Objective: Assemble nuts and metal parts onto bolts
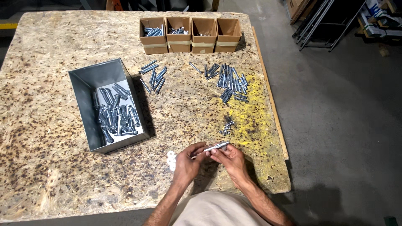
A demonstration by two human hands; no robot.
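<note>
The bench (pixel 50 167) is a broad slab of chipboard, speckled with dark rust-coloured spots and dusted yellow near its right edge, standing on a grey concrete floor (pixel 335 125). On its left half sits an open grey metal bin (pixel 90 79), angled, with a heap of silver anchor bolts (pixel 115 113) lying in its lower part. Along the far edge four small cardboard boxes (pixel 190 35) stand side by side, touching; the two on the left show metal parts inside, while the contents of the other two are hard to make out. In front of them two loose piles of bolts lie on the bench, a smaller one (pixel 153 75) just beside the bin and a larger one (pixel 230 81) further right. Nearer the person, a small cluster of nuts (pixel 226 127) rests on the yellow patch, and a few white washers (pixel 171 160) lie just left of the hands. At the near edge, the left hand (pixel 186 163) and right hand (pixel 228 161) are close together, fingers closed around a single silver bolt (pixel 215 147) held roughly level above the bench, its end pointing right.
</note>
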